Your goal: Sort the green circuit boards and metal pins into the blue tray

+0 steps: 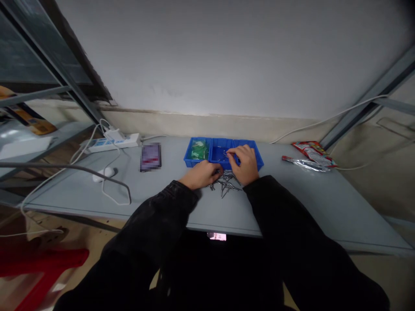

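Three blue plastic bins stand side by side on the grey table. Over the middle bin (pixel 221 144), my right hand (pixel 245 165) is closed in a pinch, with a small shiny screw (pixel 225 153) at its fingertips. A few small metal pieces lie inside that bin. The right-hand bin (pixel 258 153) is partly hidden by the same hand. In the left bin (pixel 191 163) are green and clear plastic bits (pixel 199 149). My left hand (pixel 203 174) has its fingers curled at the edge of a loose pile of screws (pixel 227 185); what they grip is hidden.
To the left are a blurred-out purple pack (pixel 151 156), a white power strip (pixel 126 141), a white rounded object (pixel 104 174) and loose cables. On the right lie a red snack packet (pixel 313 152) and a silver wrapper (pixel 309 164). Metal frame posts flank the table; a wall stands behind.
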`<action>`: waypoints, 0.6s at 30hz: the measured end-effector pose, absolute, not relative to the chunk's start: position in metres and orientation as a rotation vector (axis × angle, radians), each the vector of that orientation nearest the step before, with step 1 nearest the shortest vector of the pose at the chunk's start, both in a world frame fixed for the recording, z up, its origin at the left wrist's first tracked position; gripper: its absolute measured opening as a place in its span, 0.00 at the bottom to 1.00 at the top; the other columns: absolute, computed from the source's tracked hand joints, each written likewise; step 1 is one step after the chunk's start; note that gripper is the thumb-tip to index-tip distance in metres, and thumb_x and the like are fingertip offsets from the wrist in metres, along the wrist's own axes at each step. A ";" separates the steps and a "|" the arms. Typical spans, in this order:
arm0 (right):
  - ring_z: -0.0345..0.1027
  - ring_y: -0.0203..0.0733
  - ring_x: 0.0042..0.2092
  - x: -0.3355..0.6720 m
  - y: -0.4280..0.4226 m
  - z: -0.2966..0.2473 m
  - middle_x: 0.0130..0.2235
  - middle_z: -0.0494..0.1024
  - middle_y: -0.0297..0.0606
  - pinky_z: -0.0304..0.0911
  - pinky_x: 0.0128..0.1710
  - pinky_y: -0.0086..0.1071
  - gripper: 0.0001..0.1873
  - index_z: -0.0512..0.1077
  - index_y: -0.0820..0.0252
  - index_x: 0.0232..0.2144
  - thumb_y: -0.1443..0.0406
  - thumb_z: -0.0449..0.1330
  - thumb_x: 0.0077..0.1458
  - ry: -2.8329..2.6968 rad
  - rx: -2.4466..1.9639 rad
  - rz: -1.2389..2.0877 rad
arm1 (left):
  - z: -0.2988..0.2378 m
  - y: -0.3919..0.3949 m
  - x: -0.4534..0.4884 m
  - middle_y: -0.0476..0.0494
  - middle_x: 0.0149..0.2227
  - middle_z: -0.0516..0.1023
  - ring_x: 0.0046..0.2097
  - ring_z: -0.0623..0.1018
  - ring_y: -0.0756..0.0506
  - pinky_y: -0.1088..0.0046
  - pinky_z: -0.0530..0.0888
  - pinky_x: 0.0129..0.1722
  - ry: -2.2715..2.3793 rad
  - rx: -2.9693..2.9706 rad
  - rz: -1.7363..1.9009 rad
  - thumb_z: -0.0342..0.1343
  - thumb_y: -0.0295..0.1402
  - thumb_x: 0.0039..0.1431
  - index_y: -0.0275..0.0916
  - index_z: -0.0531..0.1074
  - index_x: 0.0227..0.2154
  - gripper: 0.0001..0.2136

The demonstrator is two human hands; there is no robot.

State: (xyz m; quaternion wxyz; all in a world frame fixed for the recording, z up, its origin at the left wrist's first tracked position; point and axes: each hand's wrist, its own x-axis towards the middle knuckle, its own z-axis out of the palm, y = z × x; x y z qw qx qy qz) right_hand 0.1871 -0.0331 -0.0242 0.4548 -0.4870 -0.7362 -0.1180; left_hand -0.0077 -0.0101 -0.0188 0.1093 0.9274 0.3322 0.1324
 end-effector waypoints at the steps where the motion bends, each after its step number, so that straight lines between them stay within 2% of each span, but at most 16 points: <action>1: 0.67 0.47 0.41 0.187 -0.033 -0.024 0.35 0.79 0.36 0.54 0.42 0.39 0.09 0.75 0.56 0.37 0.64 0.54 0.65 -1.818 -1.198 -0.289 | -0.019 -0.010 -0.008 0.46 0.27 0.76 0.26 0.72 0.49 0.74 0.67 0.31 0.973 2.721 0.398 0.54 0.34 0.67 0.38 0.78 0.42 0.09; 11: 0.66 0.46 0.41 0.187 -0.034 -0.025 0.34 0.78 0.36 0.55 0.43 0.40 0.07 0.74 0.56 0.36 0.66 0.55 0.64 -1.869 -1.149 -0.220 | -0.020 -0.011 -0.010 0.49 0.24 0.73 0.26 0.71 0.50 0.74 0.67 0.32 0.907 2.732 0.510 0.53 0.36 0.68 0.37 0.77 0.43 0.10; 18: 0.65 0.45 0.39 0.186 -0.036 -0.024 0.31 0.75 0.36 0.56 0.42 0.39 0.08 0.71 0.56 0.31 0.64 0.55 0.64 -1.916 -1.117 -0.207 | -0.012 -0.019 -0.008 0.50 0.25 0.73 0.26 0.70 0.50 0.74 0.66 0.33 0.910 2.676 0.650 0.52 0.37 0.70 0.37 0.75 0.47 0.11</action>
